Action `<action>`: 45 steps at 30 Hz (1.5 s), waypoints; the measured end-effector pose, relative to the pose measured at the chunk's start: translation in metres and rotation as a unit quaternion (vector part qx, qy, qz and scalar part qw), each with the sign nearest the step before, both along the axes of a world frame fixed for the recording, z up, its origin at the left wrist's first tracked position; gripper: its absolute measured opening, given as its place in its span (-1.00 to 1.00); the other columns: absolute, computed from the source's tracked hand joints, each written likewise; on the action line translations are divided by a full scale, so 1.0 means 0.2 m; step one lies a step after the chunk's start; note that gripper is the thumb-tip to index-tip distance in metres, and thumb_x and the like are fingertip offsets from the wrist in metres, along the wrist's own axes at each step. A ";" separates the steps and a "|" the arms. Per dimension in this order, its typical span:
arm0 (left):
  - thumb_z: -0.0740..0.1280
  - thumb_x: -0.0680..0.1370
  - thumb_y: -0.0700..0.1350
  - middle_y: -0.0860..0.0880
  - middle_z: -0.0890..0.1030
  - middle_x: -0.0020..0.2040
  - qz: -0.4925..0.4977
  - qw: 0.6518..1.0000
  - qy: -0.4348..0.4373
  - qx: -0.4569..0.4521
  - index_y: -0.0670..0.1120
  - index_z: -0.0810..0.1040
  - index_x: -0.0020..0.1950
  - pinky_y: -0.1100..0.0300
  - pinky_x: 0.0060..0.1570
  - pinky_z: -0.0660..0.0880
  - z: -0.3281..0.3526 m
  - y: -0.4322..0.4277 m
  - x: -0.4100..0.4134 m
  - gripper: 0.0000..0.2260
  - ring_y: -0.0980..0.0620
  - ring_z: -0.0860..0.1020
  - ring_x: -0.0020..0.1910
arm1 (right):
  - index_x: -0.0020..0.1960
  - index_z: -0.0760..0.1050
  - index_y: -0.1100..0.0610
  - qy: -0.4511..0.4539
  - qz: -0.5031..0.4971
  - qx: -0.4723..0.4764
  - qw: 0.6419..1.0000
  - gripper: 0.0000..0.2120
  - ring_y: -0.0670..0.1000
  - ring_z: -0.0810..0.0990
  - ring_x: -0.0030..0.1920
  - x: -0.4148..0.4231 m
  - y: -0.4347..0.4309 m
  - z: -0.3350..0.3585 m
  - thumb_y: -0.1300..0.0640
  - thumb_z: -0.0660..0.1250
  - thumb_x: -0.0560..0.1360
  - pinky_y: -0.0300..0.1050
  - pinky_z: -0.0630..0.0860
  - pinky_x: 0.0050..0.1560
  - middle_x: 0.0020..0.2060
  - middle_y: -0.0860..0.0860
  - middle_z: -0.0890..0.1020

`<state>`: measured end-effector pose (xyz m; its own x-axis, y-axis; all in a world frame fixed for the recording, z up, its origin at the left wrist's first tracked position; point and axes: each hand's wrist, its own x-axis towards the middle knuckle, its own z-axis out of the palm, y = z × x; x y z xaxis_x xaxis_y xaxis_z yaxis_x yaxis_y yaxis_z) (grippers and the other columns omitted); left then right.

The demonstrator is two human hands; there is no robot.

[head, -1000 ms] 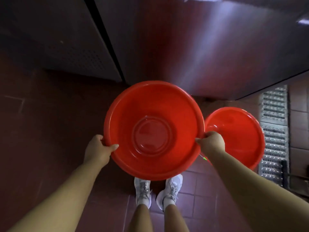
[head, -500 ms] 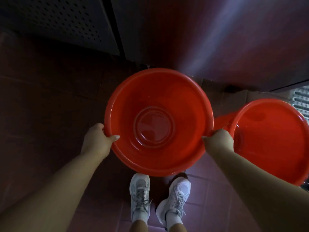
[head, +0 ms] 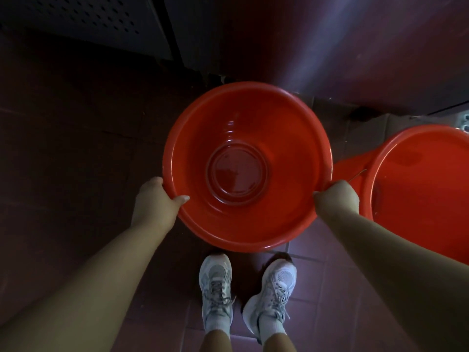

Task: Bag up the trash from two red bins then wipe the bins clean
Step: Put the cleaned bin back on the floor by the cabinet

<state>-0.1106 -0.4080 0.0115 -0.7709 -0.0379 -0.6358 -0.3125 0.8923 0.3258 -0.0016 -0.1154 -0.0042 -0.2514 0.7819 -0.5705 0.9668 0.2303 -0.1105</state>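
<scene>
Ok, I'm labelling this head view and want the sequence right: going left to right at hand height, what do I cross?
In order: left hand gripping the rim → held red bin → right hand gripping the opposite rim → second red bin, cut off by the right edge.

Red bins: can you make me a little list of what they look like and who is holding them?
held bin: red, round, open side up, no trash seen inside
left hand: grips the held bin's rim on its left side
right hand: grips the rim on its right side
second bin: red, at the right, partly out of view, no hand on it, no trash seen in the part shown
floor: dark reddish tiles
shoes: white, below the held bin in the picture
</scene>
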 end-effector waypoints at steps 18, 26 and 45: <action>0.40 0.49 -0.08 0.05 0.58 -0.12 -0.009 0.974 -0.156 0.163 -0.03 0.53 -0.01 0.37 -0.21 0.40 0.60 0.36 0.48 -0.87 0.16 0.54 -0.13 | -0.14 0.52 0.13 0.191 -0.176 -0.212 0.942 -0.90 0.06 0.58 -0.24 0.42 -0.18 0.68 0.30 0.34 0.50 -0.01 0.54 -0.18 -0.30 0.09 0.61; 0.40 0.49 -0.12 0.00 0.61 -0.12 -0.079 0.968 -0.197 0.131 -0.05 0.54 -0.06 0.22 -0.12 0.45 0.62 0.60 0.57 -0.92 0.06 0.58 -0.10 | -0.19 0.55 0.07 0.121 -0.264 -0.141 0.947 -0.92 0.12 0.66 -0.16 0.83 0.13 0.66 0.22 0.36 0.44 0.13 0.59 -0.04 -0.29 0.04 0.66; 0.41 0.48 -0.03 -0.18 0.16 0.50 -0.186 0.973 -0.119 0.071 -0.06 -0.07 0.55 -0.06 0.39 0.26 0.22 1.72 0.68 -0.17 -0.13 0.24 0.44 | 0.56 -0.20 0.12 -0.011 -0.214 -0.077 0.974 -0.09 0.26 0.23 0.43 1.16 1.18 0.30 0.16 0.39 0.48 0.11 0.22 0.38 0.50 0.18 0.08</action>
<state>0.0252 -0.0642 0.0555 -0.5447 0.3178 -0.7761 -0.0577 0.9091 0.4127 0.2296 0.1213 0.0567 0.0918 0.7178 -0.6902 0.9734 -0.2109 -0.0899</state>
